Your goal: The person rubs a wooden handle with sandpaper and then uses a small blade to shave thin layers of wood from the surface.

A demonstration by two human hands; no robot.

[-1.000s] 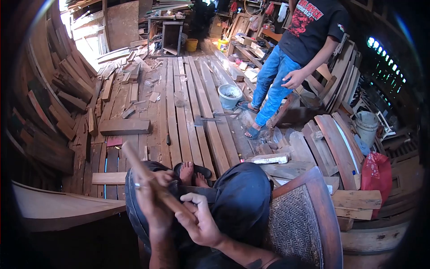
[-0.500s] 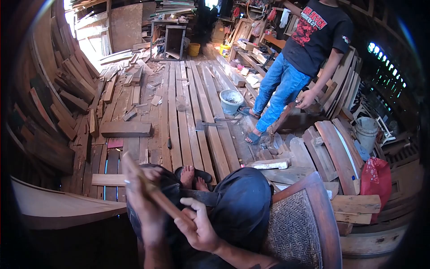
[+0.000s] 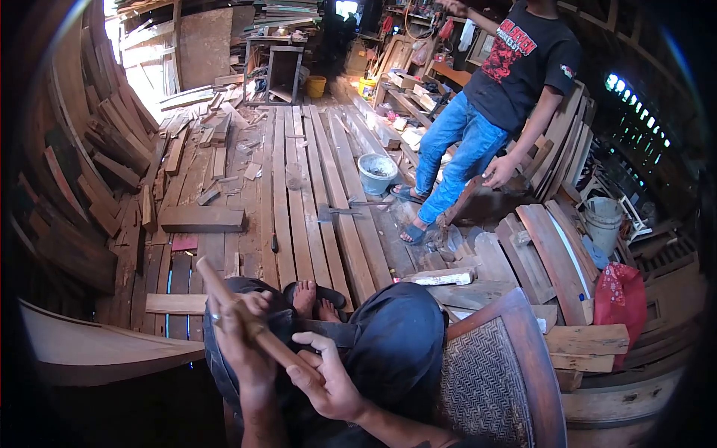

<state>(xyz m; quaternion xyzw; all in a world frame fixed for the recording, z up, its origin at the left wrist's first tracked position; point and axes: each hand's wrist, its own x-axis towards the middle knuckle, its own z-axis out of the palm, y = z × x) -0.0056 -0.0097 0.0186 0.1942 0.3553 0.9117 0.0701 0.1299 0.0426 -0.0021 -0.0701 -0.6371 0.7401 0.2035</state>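
Note:
A long, slim wooden stick (image 3: 275, 348) lies slantwise above my lap, its far end pointing up and left. My left hand (image 3: 243, 349) is wrapped around its upper part. A light tan bit shows against the wood by those fingers; I cannot make out what it is. Near the lower end, my right hand (image 3: 328, 382) grips the stick between thumb and fingers, with the index finger raised off it. Dark trousers (image 3: 396, 321) cover my knees below the hands.
A woven-panel wooden chair part (image 3: 485, 373) is close on my right. Ahead lie long planks (image 3: 299, 194), an axe-like tool (image 3: 328, 213) and a grey bucket (image 3: 377, 174). A person in jeans (image 3: 467, 138) stands at right. Stacked boards (image 3: 549, 246) lie nearby.
My left hand and the stick were smeared by motion and now look sharp. My view has shifted slightly right. The standing person's raised hand has come into sight.

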